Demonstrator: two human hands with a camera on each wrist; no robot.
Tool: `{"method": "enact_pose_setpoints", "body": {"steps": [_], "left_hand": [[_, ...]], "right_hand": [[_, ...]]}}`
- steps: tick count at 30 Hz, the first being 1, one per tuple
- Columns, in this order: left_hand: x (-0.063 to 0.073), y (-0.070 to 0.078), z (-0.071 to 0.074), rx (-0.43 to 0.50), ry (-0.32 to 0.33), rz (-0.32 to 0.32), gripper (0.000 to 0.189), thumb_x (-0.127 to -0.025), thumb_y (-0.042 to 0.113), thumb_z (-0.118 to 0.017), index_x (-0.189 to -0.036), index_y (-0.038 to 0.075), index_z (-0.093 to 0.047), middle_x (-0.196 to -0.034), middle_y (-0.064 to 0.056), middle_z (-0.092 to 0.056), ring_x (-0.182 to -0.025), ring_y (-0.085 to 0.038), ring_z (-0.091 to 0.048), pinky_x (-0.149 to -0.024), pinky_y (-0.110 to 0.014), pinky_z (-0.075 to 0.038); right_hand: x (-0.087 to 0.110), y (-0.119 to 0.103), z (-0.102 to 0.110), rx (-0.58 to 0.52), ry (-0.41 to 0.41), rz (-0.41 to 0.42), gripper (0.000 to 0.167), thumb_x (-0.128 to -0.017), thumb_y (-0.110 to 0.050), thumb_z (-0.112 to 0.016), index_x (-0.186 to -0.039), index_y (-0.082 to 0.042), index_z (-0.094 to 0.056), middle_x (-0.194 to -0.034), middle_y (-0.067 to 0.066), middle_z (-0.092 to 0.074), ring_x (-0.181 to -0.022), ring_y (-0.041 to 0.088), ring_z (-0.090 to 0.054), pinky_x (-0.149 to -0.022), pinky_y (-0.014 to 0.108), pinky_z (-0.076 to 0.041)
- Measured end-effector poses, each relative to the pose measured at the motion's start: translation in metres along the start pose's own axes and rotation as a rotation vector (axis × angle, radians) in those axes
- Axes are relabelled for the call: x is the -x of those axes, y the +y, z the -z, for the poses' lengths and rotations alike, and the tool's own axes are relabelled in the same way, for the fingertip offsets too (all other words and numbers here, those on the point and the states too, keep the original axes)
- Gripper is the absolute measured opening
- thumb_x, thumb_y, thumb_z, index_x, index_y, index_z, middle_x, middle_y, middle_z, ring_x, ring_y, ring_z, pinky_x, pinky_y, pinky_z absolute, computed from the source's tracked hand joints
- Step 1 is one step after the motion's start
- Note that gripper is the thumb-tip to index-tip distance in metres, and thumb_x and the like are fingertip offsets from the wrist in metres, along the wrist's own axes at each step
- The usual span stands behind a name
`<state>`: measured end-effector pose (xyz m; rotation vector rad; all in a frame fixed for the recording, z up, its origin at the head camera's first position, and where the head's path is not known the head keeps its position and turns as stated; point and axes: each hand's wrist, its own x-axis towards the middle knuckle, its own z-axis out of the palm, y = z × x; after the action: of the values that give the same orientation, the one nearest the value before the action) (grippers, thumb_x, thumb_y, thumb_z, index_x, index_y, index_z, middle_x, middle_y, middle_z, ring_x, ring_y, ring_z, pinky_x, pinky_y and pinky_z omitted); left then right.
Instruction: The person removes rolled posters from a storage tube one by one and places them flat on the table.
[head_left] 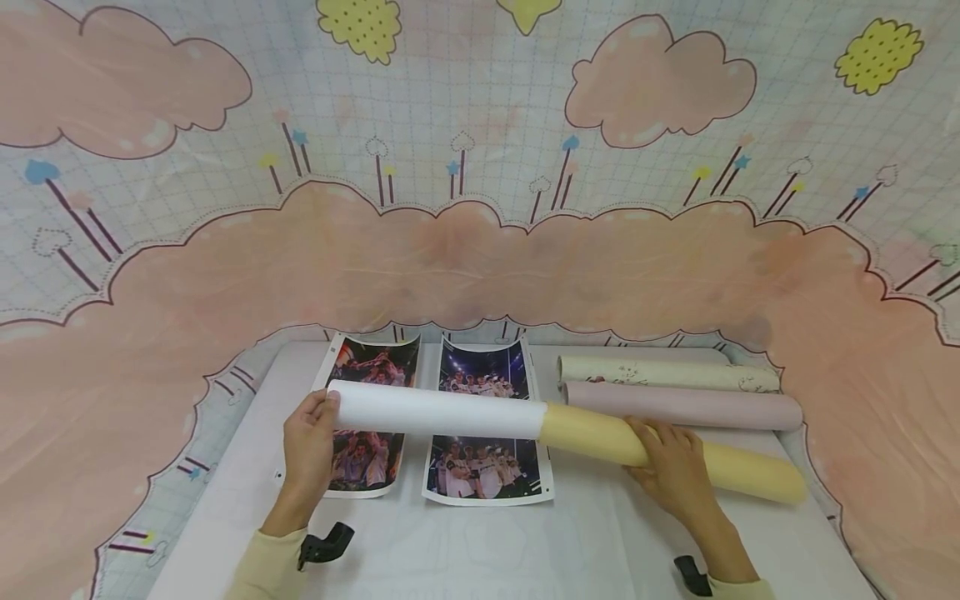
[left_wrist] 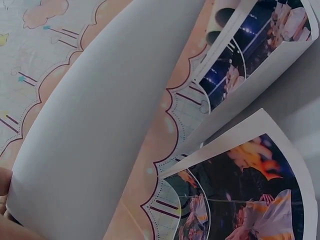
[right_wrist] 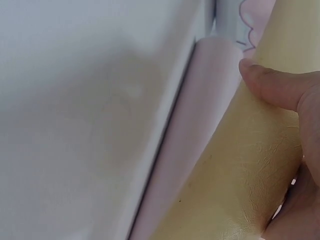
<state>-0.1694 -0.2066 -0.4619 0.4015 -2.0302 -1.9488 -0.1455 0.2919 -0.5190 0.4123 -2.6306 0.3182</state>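
A white rolled sheet [head_left: 438, 412] and a yellow tube [head_left: 592, 434] form one long line above the table. They meet end to end in the head view; I cannot tell how far one sits inside the other. My left hand [head_left: 309, 446] pinches the white roll at its far left end. Around the yellow tube, right of its middle, my right hand [head_left: 675, 471] curls its grip. In the left wrist view the white roll [left_wrist: 92, 120] fills much of the picture. The right wrist view has my thumb [right_wrist: 275, 87] lying across the yellow tube [right_wrist: 225, 170].
Two curling photo posters, a left one [head_left: 367, 475] and a right one [head_left: 487, 475], lie on the white table [head_left: 480, 550], partly behind the white roll. At the back right rest a pink roll [head_left: 690, 406] and a cream patterned roll [head_left: 660, 372]. A cloud-print cloth [head_left: 480, 267] hangs behind.
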Motion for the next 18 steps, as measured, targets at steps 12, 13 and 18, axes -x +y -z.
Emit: {"method": "enact_pose_setpoints", "body": {"steps": [12, 13, 18], "left_hand": [[-0.002, 0.01, 0.016, 0.102, 0.039, -0.046, 0.033, -0.101, 0.029, -0.055, -0.115, 0.0, -0.058, -0.101, 0.01, -0.067, -0.106, -0.013, -0.057, -0.082, -0.014, -0.047], [-0.003, 0.011, 0.016, 0.104, 0.04, -0.048, 0.033, -0.1, 0.03, -0.055, -0.115, 0.0, -0.058, -0.103, 0.009, -0.067, -0.107, -0.013, -0.056, -0.082, -0.013, -0.047], [-0.002, 0.014, 0.019, 0.101, 0.031, -0.035, 0.037, -0.101, 0.032, -0.054, -0.121, 0.001, -0.056, -0.111, 0.006, -0.064, -0.114, -0.015, -0.055, -0.081, -0.012, -0.048]], "right_hand": [[0.004, 0.026, 0.009, 0.021, -0.077, -0.004, 0.084, -0.063, -0.027, -0.091, -0.136, -0.018, -0.053, -0.116, 0.015, -0.064, -0.107, 0.04, -0.059, -0.089, 0.06, -0.038], [0.005, 0.029, 0.009, 0.025, -0.09, 0.002, 0.083, -0.063, -0.027, -0.091, -0.137, -0.018, -0.053, -0.117, 0.015, -0.064, -0.107, 0.04, -0.059, -0.089, 0.06, -0.039], [0.005, 0.043, 0.011, 0.036, -0.145, 0.036, 0.081, -0.064, -0.024, -0.09, -0.136, -0.016, -0.053, -0.118, 0.016, -0.064, -0.109, 0.042, -0.059, -0.09, 0.062, -0.04]]}}
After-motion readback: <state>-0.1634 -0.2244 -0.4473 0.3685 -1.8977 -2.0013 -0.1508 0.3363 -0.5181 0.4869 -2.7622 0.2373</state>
